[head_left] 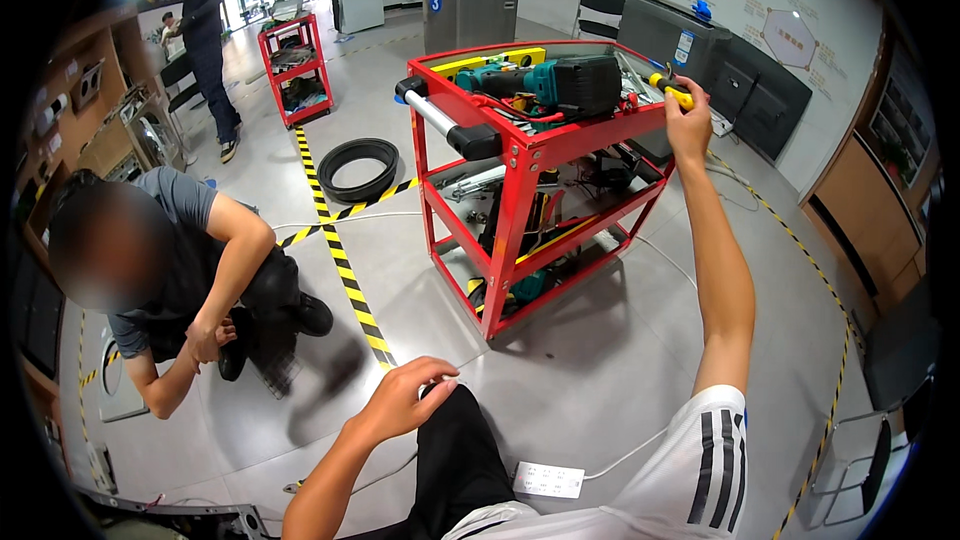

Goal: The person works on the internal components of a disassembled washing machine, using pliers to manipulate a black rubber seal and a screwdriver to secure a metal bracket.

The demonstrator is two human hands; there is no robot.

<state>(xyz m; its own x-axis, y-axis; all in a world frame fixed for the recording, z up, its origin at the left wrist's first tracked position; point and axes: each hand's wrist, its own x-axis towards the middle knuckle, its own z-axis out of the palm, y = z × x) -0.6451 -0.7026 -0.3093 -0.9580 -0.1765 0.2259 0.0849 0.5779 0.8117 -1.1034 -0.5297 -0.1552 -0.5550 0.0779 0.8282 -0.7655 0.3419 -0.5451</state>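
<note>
My right hand (688,127) is closed on a hand tool with a yellow-and-black handle (672,90), held over the right end of a red tool cart (585,145). The tool's metal tip is too small to name its kind. On the cart's top tray lie a teal-and-black cordless power tool (545,85), a yellow spirit level (520,60) and red-handled tools (515,112). My left hand (405,402) hovers by my knee, its fingers loosely bent with a gap before the thumb. Nothing shows in it.
A person (190,270) crouches at left; another (207,60) stands farther back. A black rubber ring (358,170) lies beside yellow-black floor tape (345,275). A white power strip (548,480) and its cable lie near me. Behind stand a second red cart (297,70) and a grey washing machine (468,8).
</note>
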